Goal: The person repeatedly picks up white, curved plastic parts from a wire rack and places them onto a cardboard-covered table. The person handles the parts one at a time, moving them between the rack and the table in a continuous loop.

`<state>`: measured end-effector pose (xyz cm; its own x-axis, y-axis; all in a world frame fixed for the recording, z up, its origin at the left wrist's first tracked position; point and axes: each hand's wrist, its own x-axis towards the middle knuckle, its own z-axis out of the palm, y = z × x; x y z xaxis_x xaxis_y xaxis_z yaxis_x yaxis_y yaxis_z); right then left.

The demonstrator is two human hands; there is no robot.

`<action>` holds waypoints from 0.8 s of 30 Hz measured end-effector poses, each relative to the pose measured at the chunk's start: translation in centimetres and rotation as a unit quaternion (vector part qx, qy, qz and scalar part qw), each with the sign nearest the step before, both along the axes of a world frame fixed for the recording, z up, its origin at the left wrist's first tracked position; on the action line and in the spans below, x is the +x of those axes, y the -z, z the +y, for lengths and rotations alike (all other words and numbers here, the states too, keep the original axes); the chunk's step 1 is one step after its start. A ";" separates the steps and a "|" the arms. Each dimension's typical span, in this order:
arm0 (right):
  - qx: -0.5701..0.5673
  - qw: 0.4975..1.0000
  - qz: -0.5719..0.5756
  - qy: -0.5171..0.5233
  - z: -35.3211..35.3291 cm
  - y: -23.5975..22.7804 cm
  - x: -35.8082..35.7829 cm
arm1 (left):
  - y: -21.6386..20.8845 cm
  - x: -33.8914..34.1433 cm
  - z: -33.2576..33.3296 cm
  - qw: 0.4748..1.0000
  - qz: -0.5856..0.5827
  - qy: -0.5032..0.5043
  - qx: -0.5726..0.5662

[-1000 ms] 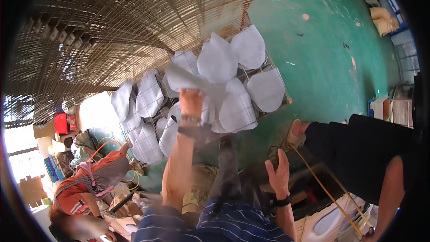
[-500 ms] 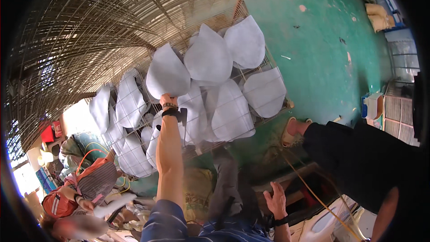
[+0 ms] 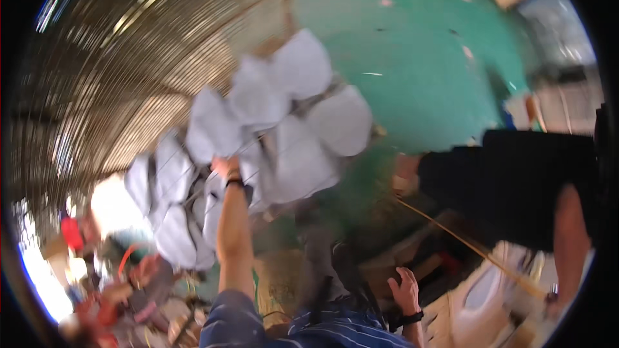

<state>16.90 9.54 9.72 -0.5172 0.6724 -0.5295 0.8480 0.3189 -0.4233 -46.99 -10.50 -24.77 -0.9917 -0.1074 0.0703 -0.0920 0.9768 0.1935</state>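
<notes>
Straight ahead, left hand (image 3: 224, 167) reaches full stretch into the white shell pieces (image 3: 277, 129), grip unclear through blur. Right hand (image 3: 405, 289) hangs low, well apart, loosely curled, empty.

The left hand (image 3: 225, 167) reaches up among the moulded shells (image 3: 271, 135) racked on a wire frame (image 3: 193, 200). The right hand (image 3: 405, 290) hangs low at the right, near a person's leg (image 3: 509, 180), with the floor (image 3: 425, 58) behind.
</notes>
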 end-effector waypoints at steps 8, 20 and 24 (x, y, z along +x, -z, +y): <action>-0.011 0.988 -0.064 0.138 -0.6 -3.8 13.4 | -5.7 26.0 10.0 0.754 -0.408 0.127 0.499; 0.184 0.848 0.036 0.495 -4.5 -0.7 30.9 | -19.8 45.1 18.4 0.657 -0.637 0.368 0.166; 0.348 0.759 -0.028 0.549 -1.7 2.3 38.3 | -21.9 46.5 18.7 0.666 -0.631 0.380 0.115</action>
